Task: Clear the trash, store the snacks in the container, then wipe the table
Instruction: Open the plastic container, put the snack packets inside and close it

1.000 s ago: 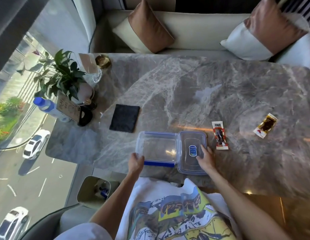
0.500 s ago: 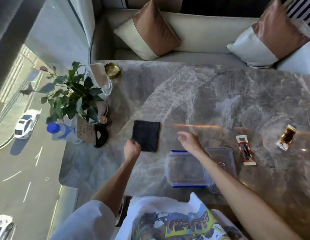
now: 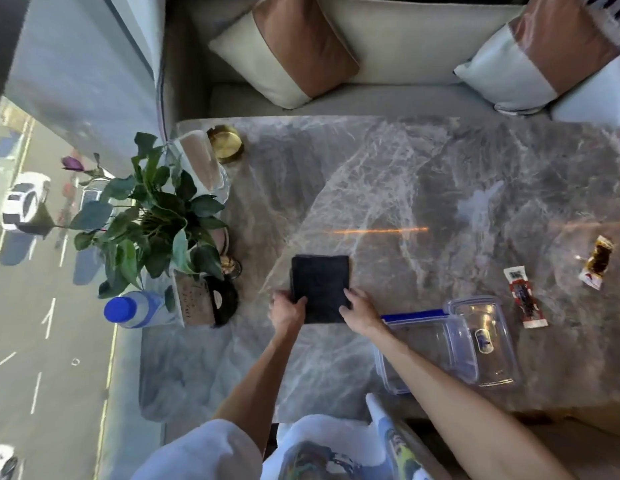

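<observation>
We're in a lounge or café seating nook high above a street: grey marble table [image 3: 388, 188] against a cushioned bench [image 3: 405, 98] with two-tone throw pillows [image 3: 287, 53], a brass ashtray [image 3: 226, 143], a potted plant [image 3: 152, 216] and small sign card [image 3: 192, 301] by the window, cars [image 3: 23, 200] far below

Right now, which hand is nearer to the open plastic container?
The right hand. It rests on the near right corner of the dark cloth, just left of the container. The left hand grips the cloth's near left corner, farther from the container.
</observation>
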### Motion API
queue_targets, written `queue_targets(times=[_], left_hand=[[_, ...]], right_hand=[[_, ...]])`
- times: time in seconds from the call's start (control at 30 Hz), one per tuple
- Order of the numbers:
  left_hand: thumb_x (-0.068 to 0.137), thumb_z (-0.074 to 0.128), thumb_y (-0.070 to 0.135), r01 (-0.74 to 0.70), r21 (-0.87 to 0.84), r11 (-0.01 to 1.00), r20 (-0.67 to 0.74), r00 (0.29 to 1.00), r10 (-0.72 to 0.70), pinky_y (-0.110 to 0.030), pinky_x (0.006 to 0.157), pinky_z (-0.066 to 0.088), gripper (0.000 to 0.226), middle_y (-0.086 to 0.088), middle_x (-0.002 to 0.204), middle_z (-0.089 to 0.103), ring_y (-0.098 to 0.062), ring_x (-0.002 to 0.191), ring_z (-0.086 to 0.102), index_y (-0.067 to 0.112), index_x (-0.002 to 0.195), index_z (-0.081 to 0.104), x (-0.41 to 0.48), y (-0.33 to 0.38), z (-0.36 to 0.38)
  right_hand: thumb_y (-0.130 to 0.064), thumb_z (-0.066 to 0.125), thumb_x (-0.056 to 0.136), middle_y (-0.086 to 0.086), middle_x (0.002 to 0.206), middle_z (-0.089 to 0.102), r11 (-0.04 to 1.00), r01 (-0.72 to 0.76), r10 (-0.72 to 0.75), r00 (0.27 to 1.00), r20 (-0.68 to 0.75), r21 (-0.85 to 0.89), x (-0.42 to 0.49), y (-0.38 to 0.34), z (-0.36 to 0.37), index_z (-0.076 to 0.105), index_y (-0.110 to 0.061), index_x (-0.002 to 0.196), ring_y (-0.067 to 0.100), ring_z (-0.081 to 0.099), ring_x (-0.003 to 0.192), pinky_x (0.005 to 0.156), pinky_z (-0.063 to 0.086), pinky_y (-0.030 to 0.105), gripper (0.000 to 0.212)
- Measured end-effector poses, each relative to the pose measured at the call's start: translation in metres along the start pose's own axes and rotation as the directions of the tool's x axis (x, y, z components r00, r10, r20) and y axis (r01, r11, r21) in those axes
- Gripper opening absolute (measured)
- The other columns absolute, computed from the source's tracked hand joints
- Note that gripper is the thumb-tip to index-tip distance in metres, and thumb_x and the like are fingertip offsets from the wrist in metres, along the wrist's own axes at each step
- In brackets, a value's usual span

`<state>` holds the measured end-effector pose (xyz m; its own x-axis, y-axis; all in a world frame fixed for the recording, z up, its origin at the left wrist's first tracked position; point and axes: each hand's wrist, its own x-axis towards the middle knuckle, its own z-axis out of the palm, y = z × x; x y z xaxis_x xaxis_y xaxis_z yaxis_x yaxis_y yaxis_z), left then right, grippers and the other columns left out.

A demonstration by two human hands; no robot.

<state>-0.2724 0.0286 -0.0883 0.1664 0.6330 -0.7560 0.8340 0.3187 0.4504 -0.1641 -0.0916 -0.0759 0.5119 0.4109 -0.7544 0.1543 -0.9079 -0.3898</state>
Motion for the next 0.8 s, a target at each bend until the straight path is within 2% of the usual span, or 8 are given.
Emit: queue_targets(times=[0.17, 0.2, 0.27, 0.33, 0.43, 0.6, 0.7, 0.8], left_hand=[[0.089, 0.062, 0.024, 0.030, 0.105, 0.994, 0.000, 1.000, -0.030, -0.041, 0.107, 0.039, 0.031, -0.021, 0.127, 0.055, -0.038, 0.126, 0.043, 0.006, 0.114, 0.064, 0.007, 0.007, 0.005], [0.088, 0.061, 0.020, 0.032, 0.088, 0.996, -0.004, 0.999, -0.032, -0.042, 0.105, 0.042, 0.029, -0.023, 0.124, 0.056, -0.038, 0.122, 0.047, 0.003, 0.110, 0.065, 0.006, 0.010, 0.005], [0.084, 0.059, 0.010, 0.031, -0.018, 0.999, 0.032, 0.999, -0.030, -0.041, 0.085, 0.053, 0.022, -0.026, 0.107, 0.065, -0.036, 0.099, 0.062, -0.006, 0.098, 0.065, 0.001, 0.015, 0.005], [0.081, 0.055, 0.000, 0.021, -0.139, 0.990, 0.079, 0.997, -0.010, -0.042, 0.073, 0.056, 0.014, -0.027, 0.092, 0.066, -0.034, 0.081, 0.065, -0.011, 0.088, 0.061, -0.007, 0.022, 0.004], [0.079, 0.049, -0.007, 0.035, -0.208, 0.978, 0.059, 0.998, -0.023, -0.048, 0.083, 0.056, 0.029, -0.029, 0.105, 0.065, -0.041, 0.099, 0.065, -0.011, 0.107, 0.058, -0.017, 0.030, 0.007], [0.080, 0.047, -0.004, 0.044, -0.001, 0.999, -0.055, 0.998, -0.044, -0.046, 0.091, 0.052, 0.034, -0.029, 0.115, 0.064, -0.041, 0.107, 0.061, -0.009, 0.111, 0.060, -0.029, 0.025, 0.010], [0.082, 0.054, 0.010, 0.102, 0.259, 0.960, -0.159, 0.985, -0.062, -0.047, 0.106, 0.040, 0.048, -0.026, 0.135, 0.046, -0.042, 0.127, 0.043, 0.001, 0.129, 0.045, -0.047, 0.031, 0.022], [0.083, 0.057, 0.014, -0.041, 0.482, 0.875, -0.159, 0.978, 0.134, -0.047, 0.108, 0.032, 0.059, -0.024, 0.141, 0.038, -0.040, 0.132, 0.034, 0.006, 0.138, 0.037, -0.068, 0.042, 0.053]], right_hand=[[-0.019, 0.049, 0.098, 0.010, 0.160, 0.018, 0.998, 0.007, -0.011, 0.998, 0.068, 0.061, 0.001, 0.003, -0.007, 0.031, -0.004, 0.150, 0.020, 0.020, 0.149, 0.121, 0.018, 0.028, 0.057], [-0.019, 0.049, 0.098, 0.011, 0.160, 0.019, 0.997, 0.008, -0.015, 0.996, 0.088, 0.080, 0.002, 0.003, -0.010, 0.031, -0.004, 0.150, 0.021, 0.023, 0.148, 0.121, 0.021, 0.031, 0.057], [-0.019, 0.049, 0.099, 0.013, 0.157, 0.031, 0.992, 0.010, -0.024, 0.993, 0.116, 0.126, 0.002, 0.005, -0.017, 0.032, -0.003, 0.149, 0.023, 0.035, 0.142, 0.118, 0.029, 0.034, 0.055], [-0.019, 0.048, 0.099, 0.013, 0.148, 0.046, 0.985, 0.015, -0.034, 0.993, 0.112, 0.171, 0.002, 0.007, -0.025, 0.039, -0.005, 0.146, 0.024, 0.047, 0.134, 0.112, 0.037, 0.032, 0.049], [-0.018, 0.047, 0.099, 0.010, 0.137, 0.059, 0.973, 0.064, -0.076, 0.996, 0.045, 0.224, -0.001, 0.013, -0.037, 0.055, -0.009, 0.134, 0.023, 0.055, 0.126, 0.105, 0.041, 0.032, 0.038], [-0.018, 0.049, 0.098, 0.011, 0.146, 0.051, 0.975, 0.137, -0.144, 0.989, 0.027, 0.177, -0.016, 0.043, -0.064, 0.051, -0.008, 0.139, 0.022, 0.048, 0.135, 0.114, 0.036, 0.034, 0.042], [-0.023, 0.046, 0.099, 0.009, 0.145, 0.052, 0.981, 0.189, -0.186, 0.981, -0.059, 0.044, -0.026, 0.075, -0.089, 0.050, -0.012, 0.140, 0.024, 0.049, 0.134, 0.113, 0.037, 0.034, 0.043], [-0.023, 0.048, 0.098, 0.007, 0.144, 0.053, 0.980, 0.194, -0.199, 0.965, -0.172, -0.046, -0.040, 0.117, -0.113, 0.052, -0.014, 0.139, 0.022, 0.049, 0.134, 0.112, 0.038, 0.031, 0.042]])
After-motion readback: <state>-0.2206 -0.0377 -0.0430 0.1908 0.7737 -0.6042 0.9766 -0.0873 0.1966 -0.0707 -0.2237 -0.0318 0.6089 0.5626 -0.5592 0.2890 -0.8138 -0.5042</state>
